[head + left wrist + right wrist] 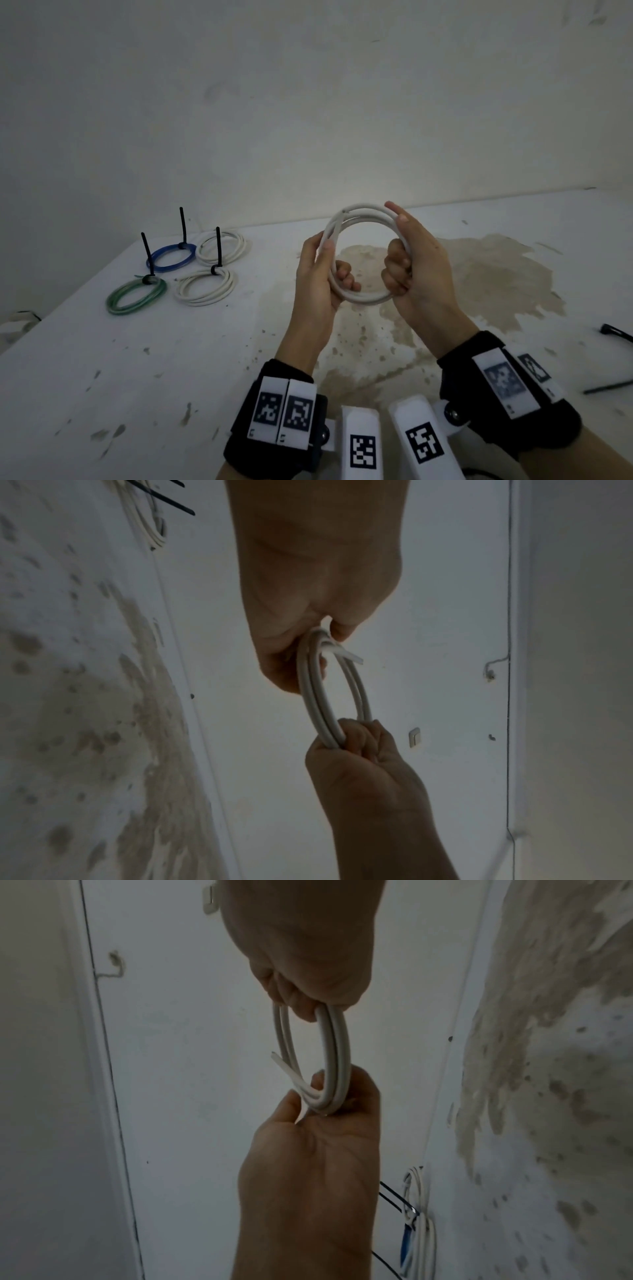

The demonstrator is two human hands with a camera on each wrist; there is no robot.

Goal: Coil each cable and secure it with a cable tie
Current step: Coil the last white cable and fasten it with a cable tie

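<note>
A white cable coil [364,297] of a few loops hangs upright in the air above the table, held between both hands. My left hand [334,260] grips its left side, thumb on the outside and fingers curled through the ring. My right hand [402,240] grips the right side, fingers curled inside. The cable's cut end [344,212] sticks out at the top left. In the left wrist view the left hand [318,642] pinches the coil [311,691] at the cut end. In the right wrist view the right hand [308,1004] clasps the coil [337,1047].
On the stained white table [171,359], at the far left, lie tied coils: blue [158,263], green [137,296] and two white ones [221,246] [205,287], with black tie tails standing up. Loose black cable ties [613,332] [606,387] lie at the right edge. A wall stands behind.
</note>
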